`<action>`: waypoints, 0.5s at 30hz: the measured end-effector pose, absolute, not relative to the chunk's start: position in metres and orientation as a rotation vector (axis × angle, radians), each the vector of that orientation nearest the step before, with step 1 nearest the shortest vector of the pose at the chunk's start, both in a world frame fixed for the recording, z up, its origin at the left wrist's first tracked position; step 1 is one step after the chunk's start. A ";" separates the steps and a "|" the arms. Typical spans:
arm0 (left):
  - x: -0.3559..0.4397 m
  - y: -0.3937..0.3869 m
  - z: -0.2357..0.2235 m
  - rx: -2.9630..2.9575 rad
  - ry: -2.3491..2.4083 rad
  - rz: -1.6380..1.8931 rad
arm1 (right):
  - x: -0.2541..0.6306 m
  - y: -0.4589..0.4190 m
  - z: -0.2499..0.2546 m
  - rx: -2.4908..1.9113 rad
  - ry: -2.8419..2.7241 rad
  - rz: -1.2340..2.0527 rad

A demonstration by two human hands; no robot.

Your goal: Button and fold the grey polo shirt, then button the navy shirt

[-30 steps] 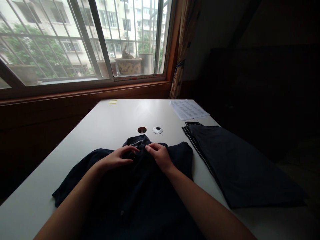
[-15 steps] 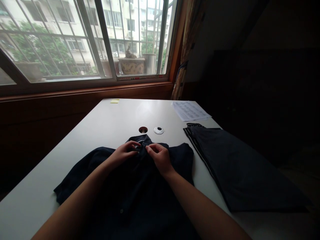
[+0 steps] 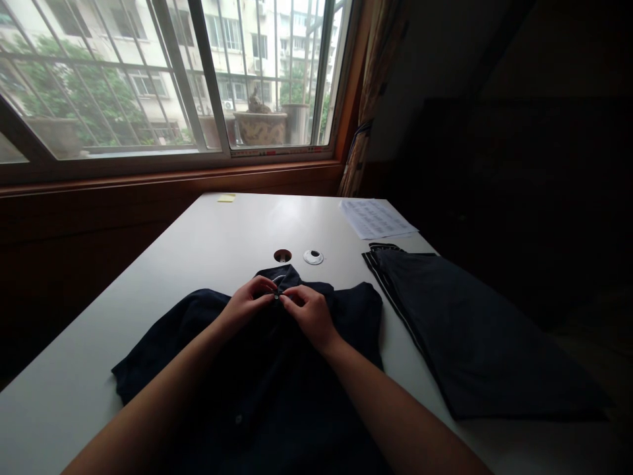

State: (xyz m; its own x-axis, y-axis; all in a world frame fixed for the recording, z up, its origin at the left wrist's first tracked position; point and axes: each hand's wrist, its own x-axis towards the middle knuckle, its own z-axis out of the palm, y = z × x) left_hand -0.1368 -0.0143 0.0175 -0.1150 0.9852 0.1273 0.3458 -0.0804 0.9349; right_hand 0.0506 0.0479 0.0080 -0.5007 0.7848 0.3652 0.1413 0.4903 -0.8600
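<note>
A dark navy shirt (image 3: 198, 330) lies spread flat on the white table (image 3: 222, 231), collar pointing away from me. My left hand (image 3: 250, 302) and my right hand (image 3: 309, 313) meet just below the collar. Both pinch the front placket, fingers curled, with a small pale button (image 3: 276, 298) showing between the fingertips. My forearms lie over the body of the shirt.
A second dark garment (image 3: 469, 330) with striped trim lies folded at the right edge. Printed paper sheets (image 3: 376, 218) lie at the far right, a yellow sticky note (image 3: 226, 197) at the far edge. A cable hole (image 3: 282, 255) and its loose cap (image 3: 313, 256) sit beyond the collar.
My two hands have drawn together at the top of the placket until the fingertips meet around the button. The shirt itself has hardly shifted.
</note>
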 end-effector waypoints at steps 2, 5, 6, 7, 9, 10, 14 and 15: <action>-0.137 -0.015 0.019 1.504 1.517 1.195 | 0.051 0.049 0.007 -0.760 -1.944 1.074; -0.138 -0.017 0.020 1.522 1.514 1.200 | 0.051 0.052 0.005 -0.764 -1.936 1.138; -0.138 -0.017 0.020 1.517 1.499 1.209 | 0.051 0.052 0.004 -0.768 -1.935 1.161; -0.138 -0.018 0.019 1.507 1.478 1.220 | 0.051 0.053 0.003 -0.771 -1.934 1.185; -0.139 -0.018 0.017 1.478 1.430 1.251 | 0.051 0.054 0.002 -0.775 -1.930 1.233; -0.139 -0.018 0.016 1.465 1.409 1.269 | 0.051 0.055 0.001 -0.777 -1.928 1.252; -0.140 -0.016 0.011 1.481 1.387 1.310 | 0.050 0.056 0.000 -0.794 -1.928 1.296; -0.140 -0.016 0.010 1.498 1.387 1.304 | 0.050 0.056 0.000 -0.801 -1.931 1.304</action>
State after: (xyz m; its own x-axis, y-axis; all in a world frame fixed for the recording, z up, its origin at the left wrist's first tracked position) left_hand -0.1405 -0.0161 0.0101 -0.0821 0.9750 0.2063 0.2659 -0.1781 0.9474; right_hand 0.0503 0.0560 0.0005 -0.5912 0.7850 0.1851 0.1214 0.3135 -0.9418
